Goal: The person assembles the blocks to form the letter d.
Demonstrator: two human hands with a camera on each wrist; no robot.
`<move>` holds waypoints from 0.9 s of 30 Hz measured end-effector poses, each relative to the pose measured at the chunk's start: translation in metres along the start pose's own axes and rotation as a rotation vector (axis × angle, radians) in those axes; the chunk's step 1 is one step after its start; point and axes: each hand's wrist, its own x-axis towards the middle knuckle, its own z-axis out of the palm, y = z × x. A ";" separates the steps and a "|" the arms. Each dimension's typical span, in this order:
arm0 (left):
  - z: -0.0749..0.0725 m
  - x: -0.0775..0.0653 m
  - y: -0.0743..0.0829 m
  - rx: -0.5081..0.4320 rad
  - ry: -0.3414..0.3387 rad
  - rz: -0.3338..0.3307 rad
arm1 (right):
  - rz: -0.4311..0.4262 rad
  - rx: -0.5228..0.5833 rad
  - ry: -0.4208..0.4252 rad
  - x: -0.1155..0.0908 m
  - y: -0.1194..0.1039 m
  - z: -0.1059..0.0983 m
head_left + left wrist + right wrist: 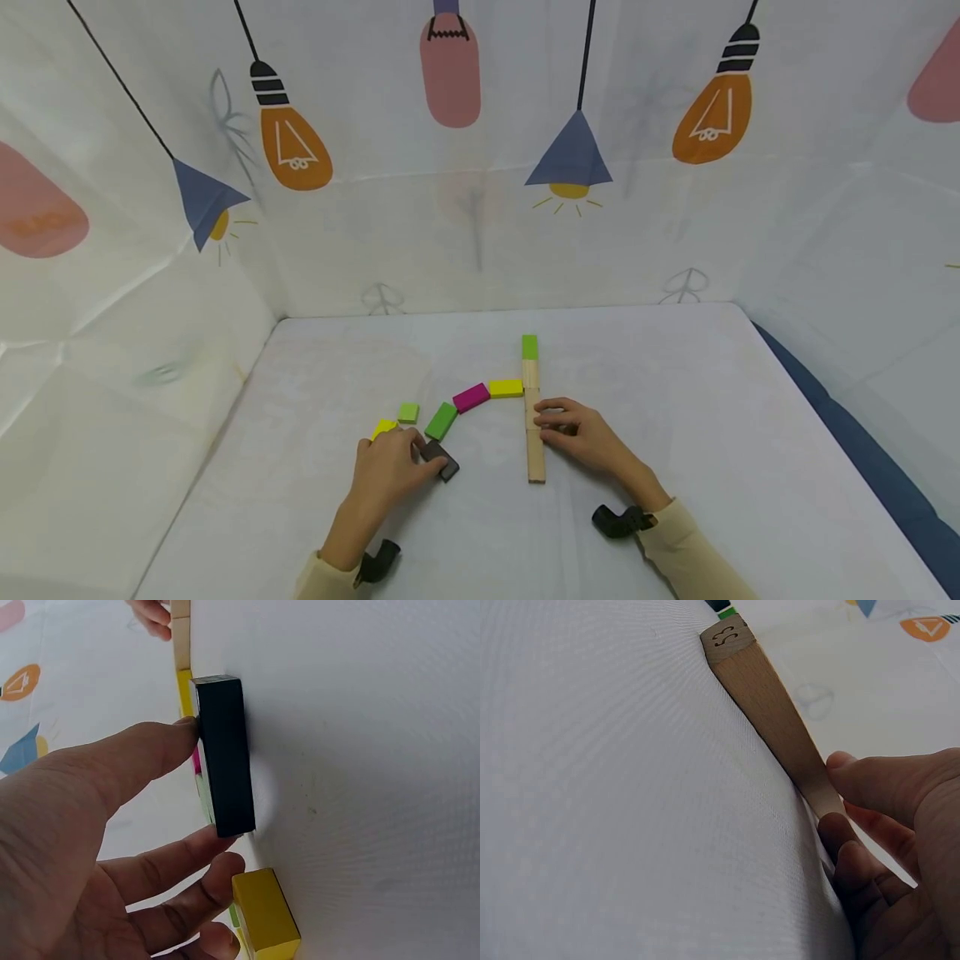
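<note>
My left hand (388, 468) pinches a black block (441, 461) between thumb and fingertips. The block lies on its side, close to the lower end of a green block (441, 421). From there a magenta block (471, 398) and a yellow block (506, 389) continue the curve up to a straight row of plain wooden blocks (536, 457). Along the row's right side, my right hand (588, 435) rests its relaxed fingertips against the wood. The number 53 marks the near end of one wooden block (769, 709) in the right wrist view.
A light green block (408, 412) and a partly hidden yellow block (385, 426) lie beyond my left hand. Another green block (529, 347) caps the row's far end. White cloth covers the table (637, 358), and a lamp-patterned curtain (480, 225) hangs behind it.
</note>
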 end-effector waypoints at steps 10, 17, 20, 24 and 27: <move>-0.020 0.006 -0.028 -0.079 0.151 0.129 | 0.024 0.021 -0.014 0.001 -0.002 -0.002; -0.025 0.010 -0.049 -0.104 0.113 0.037 | 0.005 0.018 -0.010 0.000 -0.002 -0.002; -0.024 0.012 -0.054 -0.103 0.088 0.004 | 0.001 0.016 -0.005 0.000 -0.003 -0.003; -0.023 0.016 -0.060 -0.103 0.045 -0.033 | 0.002 0.020 -0.004 -0.001 -0.003 -0.003; -0.024 0.019 -0.062 -0.113 0.008 -0.058 | 0.009 0.020 -0.010 -0.001 -0.003 -0.003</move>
